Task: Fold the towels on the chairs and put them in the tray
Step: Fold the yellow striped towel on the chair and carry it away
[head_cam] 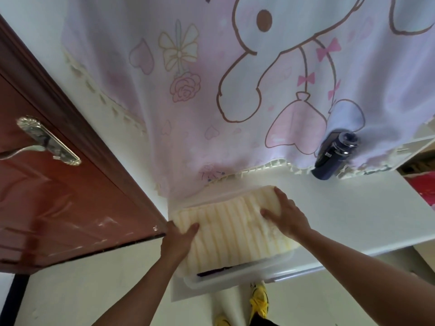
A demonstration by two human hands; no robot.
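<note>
A folded cream ribbed towel (pixel 230 229) lies on top of a clear plastic tray (pixel 237 275) at the left end of a white table. A dark purple edge of something shows under it at the tray's front. My left hand (pixel 177 241) grips the towel's left edge, thumb on top. My right hand (pixel 286 214) lies flat on the towel's right end, fingers spread and pressing down. No chairs are in view.
The white table (pixel 348 215) runs to the right, with a dark blue bottle (pixel 334 155) standing near its back. A pink cartoon curtain (pixel 223 90) hangs behind. A brown door (pixel 58 184) with a metal handle stands at the left, close to the tray.
</note>
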